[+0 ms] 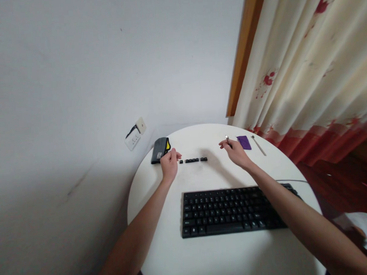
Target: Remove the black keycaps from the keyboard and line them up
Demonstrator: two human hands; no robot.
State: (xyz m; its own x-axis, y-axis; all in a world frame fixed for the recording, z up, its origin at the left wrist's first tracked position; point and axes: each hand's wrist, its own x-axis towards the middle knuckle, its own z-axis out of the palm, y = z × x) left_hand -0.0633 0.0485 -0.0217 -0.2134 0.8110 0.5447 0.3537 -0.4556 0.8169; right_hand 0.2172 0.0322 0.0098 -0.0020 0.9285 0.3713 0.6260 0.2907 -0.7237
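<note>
A black keyboard (234, 210) lies on the round white table (205, 253) in front of me. Beyond it, a short row of loose black keycaps (194, 160) sits on the tabletop. My left hand (170, 162) rests at the left end of that row, fingers curled and pinched together; I cannot make out what they hold. My right hand (235, 151) is farther right, closed on a small metal-tipped tool (228, 140) beside a purple cloth (244, 142).
A grey and yellow pouch (160, 149) lies at the table's far left edge. A thin metal rod (258, 145) lies right of the purple cloth. A wall socket (134, 137) is on the white wall. Floral curtains (304, 77) hang at right. The keyboard's cable (289, 180) trails right.
</note>
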